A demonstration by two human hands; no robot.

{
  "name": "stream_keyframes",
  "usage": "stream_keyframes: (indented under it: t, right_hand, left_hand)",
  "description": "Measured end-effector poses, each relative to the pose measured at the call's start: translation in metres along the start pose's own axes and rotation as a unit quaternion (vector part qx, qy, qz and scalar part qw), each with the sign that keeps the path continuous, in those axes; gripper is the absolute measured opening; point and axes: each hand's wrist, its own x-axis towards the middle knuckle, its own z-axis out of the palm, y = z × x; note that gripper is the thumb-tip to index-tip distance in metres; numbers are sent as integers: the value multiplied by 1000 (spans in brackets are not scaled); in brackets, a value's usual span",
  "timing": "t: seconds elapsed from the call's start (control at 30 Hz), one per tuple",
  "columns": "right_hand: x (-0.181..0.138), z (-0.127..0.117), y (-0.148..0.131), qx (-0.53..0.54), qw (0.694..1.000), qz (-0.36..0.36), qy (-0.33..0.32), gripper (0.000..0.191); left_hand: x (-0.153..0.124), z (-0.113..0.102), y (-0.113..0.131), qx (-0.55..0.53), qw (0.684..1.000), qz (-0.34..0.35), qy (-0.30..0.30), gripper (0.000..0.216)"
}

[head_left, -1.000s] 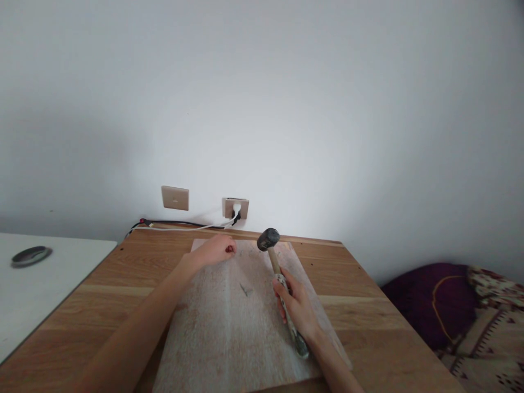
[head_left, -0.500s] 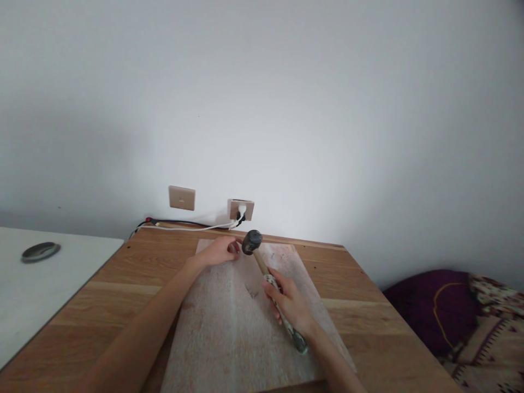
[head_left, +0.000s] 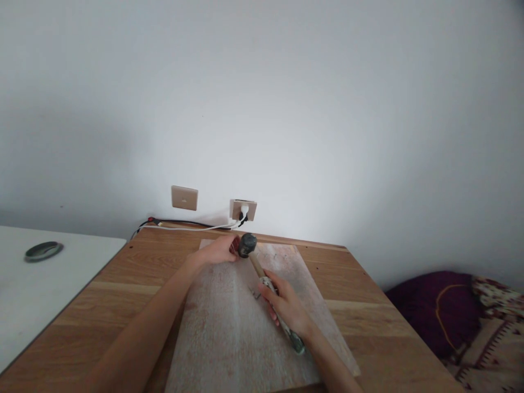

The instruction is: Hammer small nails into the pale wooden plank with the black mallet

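Note:
A pale whitewashed board (head_left: 229, 327) lies on a wooden table (head_left: 123, 284). My right hand (head_left: 286, 308) is closed round the wooden handle of a hammer (head_left: 256, 262). The hammer's dark head is at the board's far end, right beside my left hand's fingertips. My left hand (head_left: 216, 251) rests on the far part of the board with its fingers pinched together on something small that I cannot make out. A small dark nail-like piece (head_left: 254, 293) lies on the board just left of my right hand.
Two beige wall plates (head_left: 184, 197) with a white plug (head_left: 244, 210) and cables sit behind the table's far edge. A white table with a dark round object (head_left: 43, 251) stands at left. Purple and patterned cushions (head_left: 442, 311) lie low at right.
The hammer head has swung left and down from right of my left hand to just beside its fingertips. My right hand shifted left with it. The left hand stayed on the board.

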Motion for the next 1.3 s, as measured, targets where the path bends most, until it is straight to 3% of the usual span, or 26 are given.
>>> stream_keyframes:
  t: [0.13,0.33,0.43,0.73,0.9,1.03,1.17,1.3]
  right_hand:
    - [-1,-8,-1,45,998,0,45,43]
    - [-2,-30,-5,82,989,-12,123,42]
    - [-2,-36,-5,84,988,-7,129,43]
    - [0,-32,4,102,987,-4,122,45]
    - [0,-31,4,105,988,-8,117,44]
    - [0,-30,3,107,987,-8,122,44]
    - [0,-30,4,108,987,-4,120,45]
    - [-1,-30,5,111,987,-6,116,45]
  left_hand:
    - [-2,-1,29,142,990,-13,14,20]
    - [-9,35,85,237,949,99,-180,26]
    - [-11,54,98,275,926,124,-228,24]
    - [-9,70,97,266,939,152,-156,13]
    - [-9,70,97,311,924,155,-161,13]
    - [-9,72,96,338,920,159,-122,22]
    - [-9,77,96,348,912,194,-99,16]
    - [-5,76,92,327,923,172,-107,11]
